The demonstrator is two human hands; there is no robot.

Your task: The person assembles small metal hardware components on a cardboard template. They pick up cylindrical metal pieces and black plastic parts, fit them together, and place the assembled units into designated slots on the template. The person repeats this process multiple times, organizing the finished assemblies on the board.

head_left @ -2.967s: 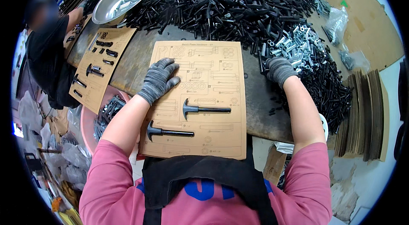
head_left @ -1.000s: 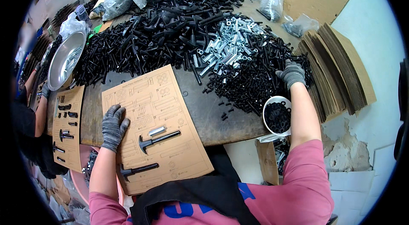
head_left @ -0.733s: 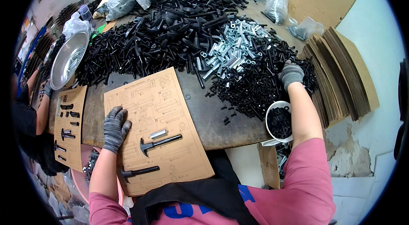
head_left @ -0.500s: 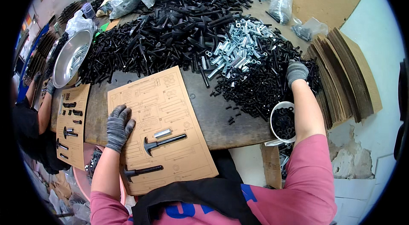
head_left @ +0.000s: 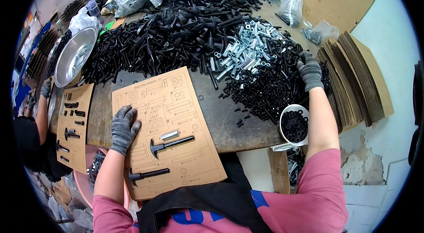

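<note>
My left hand [head_left: 125, 129], in a grey knitted glove, lies flat with fingers stretched out on a brown cardboard sheet [head_left: 194, 120] printed with outlines of hardware. On this sheet rest a silver metal sleeve [head_left: 169, 135], a black T-shaped clamp part with a long shank [head_left: 172, 145] and a second such black part [head_left: 149, 175]. My right hand [head_left: 310, 73], gloved alike, is at the right end of the heap of small black bolts [head_left: 260, 94]. Its fingers are curled; what they hold, if anything, is hidden. Beneath that forearm stands a white tub of black washers [head_left: 294, 126].
Silver sleeves [head_left: 251, 47] and a big heap of black parts [head_left: 176, 34] cover the table's far side. Stacked cardboard [head_left: 353, 83] stands at the right. A steel bowl [head_left: 75, 56] is at the left, near a co-worker's gloved hand [head_left: 46, 87] and another laid-out sheet [head_left: 75, 127].
My right hand has shifted slightly away from me along the heap's right edge, uncovering more of the washer tub. My left hand stays on the sheet. The co-worker's hand has moved off the bowl.
</note>
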